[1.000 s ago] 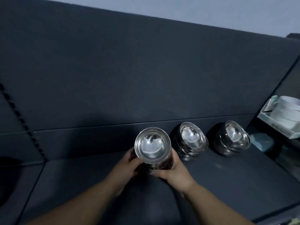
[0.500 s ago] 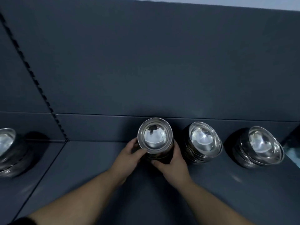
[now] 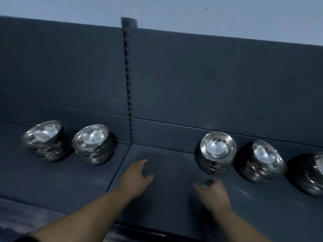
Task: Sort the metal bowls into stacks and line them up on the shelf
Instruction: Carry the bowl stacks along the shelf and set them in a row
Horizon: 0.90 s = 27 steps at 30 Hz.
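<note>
- Here, both hands hover empty above the dark shelf point(image 3: 166, 172), between two groups of bowl stacks; neither touches a bowl.
- The left hand point(image 3: 135, 177) has its fingers spread and loose, nothing in it; it hangs just right of the seam between the shelf sections.
- The right hand point(image 3: 212, 193) is blurred; its fingers look relaxed and apart, nothing held; it sits near the front of the nearest stack point(image 3: 216, 152).
- That stack stands against the back panel point(image 3: 209, 81); a second stack point(image 3: 264, 162) is just beside it on the right; a third stack point(image 3: 312, 173) is cut off by the frame edge.
- Left of the slotted upright point(image 3: 127, 81) stand two more stacks, the inner stack point(image 3: 91, 144) and the outer stack point(image 3: 42, 139), close together; all appear to lean under the wide lens.
</note>
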Each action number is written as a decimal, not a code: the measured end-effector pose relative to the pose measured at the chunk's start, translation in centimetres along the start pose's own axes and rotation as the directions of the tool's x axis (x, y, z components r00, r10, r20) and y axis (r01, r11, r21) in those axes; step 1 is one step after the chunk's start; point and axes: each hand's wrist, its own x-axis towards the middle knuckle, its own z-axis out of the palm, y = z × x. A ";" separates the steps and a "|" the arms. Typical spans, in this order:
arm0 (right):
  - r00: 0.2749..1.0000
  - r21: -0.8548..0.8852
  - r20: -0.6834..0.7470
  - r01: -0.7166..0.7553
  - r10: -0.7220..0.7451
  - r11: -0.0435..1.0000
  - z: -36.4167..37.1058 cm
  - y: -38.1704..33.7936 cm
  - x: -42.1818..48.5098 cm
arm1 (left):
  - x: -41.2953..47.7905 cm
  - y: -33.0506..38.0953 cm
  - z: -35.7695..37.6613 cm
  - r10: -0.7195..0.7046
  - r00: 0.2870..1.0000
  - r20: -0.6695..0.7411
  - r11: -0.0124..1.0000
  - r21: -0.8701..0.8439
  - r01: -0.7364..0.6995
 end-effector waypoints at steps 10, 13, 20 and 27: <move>0.936 -0.040 0.166 0.322 -0.312 0.946 15.3 -13.3 -14.4 | -11.7 -16.8 -18.6 -0.104 0.971 -0.214 0.987 0.102 0.128; 0.886 -0.048 0.256 0.412 -0.387 0.910 20.0 -16.9 -18.3 | -15.0 -21.6 -23.7 -0.211 0.942 -0.260 0.967 0.085 0.240; 0.813 -0.057 0.349 0.514 -0.465 0.856 28.2 -22.9 -22.1 | -18.6 -29.7 -30.7 -0.317 0.892 -0.322 0.917 0.134 0.375; 0.850 -0.041 0.291 0.470 -0.439 0.882 31.6 -26.9 -18.5 | -13.3 -32.1 -33.9 -0.292 0.897 -0.331 0.922 0.153 0.356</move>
